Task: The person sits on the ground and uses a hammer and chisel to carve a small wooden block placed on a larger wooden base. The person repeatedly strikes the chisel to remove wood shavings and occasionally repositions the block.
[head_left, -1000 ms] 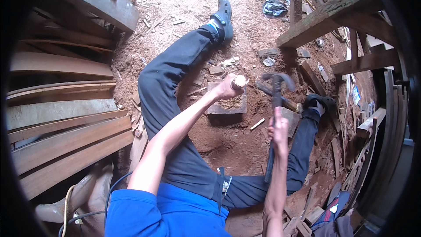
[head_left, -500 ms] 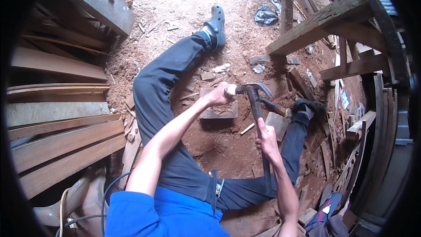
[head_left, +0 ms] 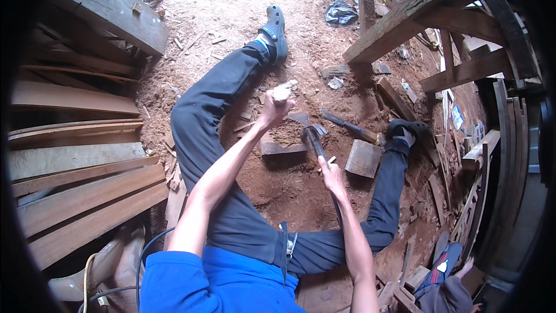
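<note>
While the left hand (head_left: 274, 111) is raised in front, closed in a fist round a pale wood piece (head_left: 281, 92), the right hand (head_left: 332, 178) sits lower and to the right, fingers wrapped round a dark hammer (head_left: 318, 147). Wood piece's rough, light end sticks out the top of the left fist, above the ground. Left arm reaches up and to the right from the blue shirt (head_left: 231, 281), almost straight, passing over the left thigh. Right forearm comes from the lower edge, slants up and left across the right thigh; thumb lies along the handle. Hammer points up and left, head below and right of the left fist, apart from the wood piece; handle's tail runs down by the right wrist.

Hammer head overlaps the right end of a flat wooden block (head_left: 282, 149) on the ground; contact, cannot tell. Right of that, a long blade with a wooden handle (head_left: 353, 127) lies slanted, a second block (head_left: 364, 158) just below it. Legs spread either side, left knee bent, grey clog (head_left: 275, 33) at top. Planks (head_left: 87, 181) stacked far left, timber frame (head_left: 411, 14) upper right, wood scraps and sawdust about.
</note>
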{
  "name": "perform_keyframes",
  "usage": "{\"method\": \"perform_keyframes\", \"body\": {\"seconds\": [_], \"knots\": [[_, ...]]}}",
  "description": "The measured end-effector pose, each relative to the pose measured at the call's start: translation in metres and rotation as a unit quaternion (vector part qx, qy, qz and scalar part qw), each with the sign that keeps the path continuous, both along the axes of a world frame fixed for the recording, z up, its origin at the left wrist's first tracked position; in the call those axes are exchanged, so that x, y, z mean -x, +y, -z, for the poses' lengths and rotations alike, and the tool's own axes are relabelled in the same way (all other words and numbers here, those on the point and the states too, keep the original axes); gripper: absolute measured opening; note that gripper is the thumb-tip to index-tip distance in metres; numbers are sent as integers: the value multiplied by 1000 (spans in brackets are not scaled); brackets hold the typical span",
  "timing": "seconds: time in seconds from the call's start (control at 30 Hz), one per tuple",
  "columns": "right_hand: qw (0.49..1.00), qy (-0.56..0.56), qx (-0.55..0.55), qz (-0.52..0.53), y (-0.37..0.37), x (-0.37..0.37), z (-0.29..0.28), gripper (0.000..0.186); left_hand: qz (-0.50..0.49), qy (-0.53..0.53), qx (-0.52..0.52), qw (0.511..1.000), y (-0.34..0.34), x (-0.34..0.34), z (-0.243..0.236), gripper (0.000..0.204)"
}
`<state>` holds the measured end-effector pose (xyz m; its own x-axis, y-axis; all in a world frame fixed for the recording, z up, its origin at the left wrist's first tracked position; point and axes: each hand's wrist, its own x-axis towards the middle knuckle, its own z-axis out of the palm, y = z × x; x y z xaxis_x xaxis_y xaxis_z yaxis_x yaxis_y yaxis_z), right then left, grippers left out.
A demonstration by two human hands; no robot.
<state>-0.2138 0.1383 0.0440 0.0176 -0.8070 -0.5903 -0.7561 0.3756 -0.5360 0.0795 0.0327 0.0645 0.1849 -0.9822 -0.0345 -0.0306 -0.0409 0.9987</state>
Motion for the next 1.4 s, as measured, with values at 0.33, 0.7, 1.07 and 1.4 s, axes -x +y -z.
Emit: {"method": "perform_keyframes", "body": {"seconds": [0.33, 0.7, 1.07, 1.4], "knots": [[976, -122, -109, 144, -2, -18, -63, 63, 45, -24, 7, 999, 10, 6, 26, 13], [876, -420, 202, 125, 2, -33, -235, 58, 121, -55, 16, 991, 17, 13, 9, 16], [993, -118, 25, 2, -19, -52, -164, 58, 161, -58, 89, 981, 16, 25, 11, 9], [991, -104, -7, 80, -11, -4, -84, 59, 94, -51, 59, 992, 11, 21, 8, 13]]}}
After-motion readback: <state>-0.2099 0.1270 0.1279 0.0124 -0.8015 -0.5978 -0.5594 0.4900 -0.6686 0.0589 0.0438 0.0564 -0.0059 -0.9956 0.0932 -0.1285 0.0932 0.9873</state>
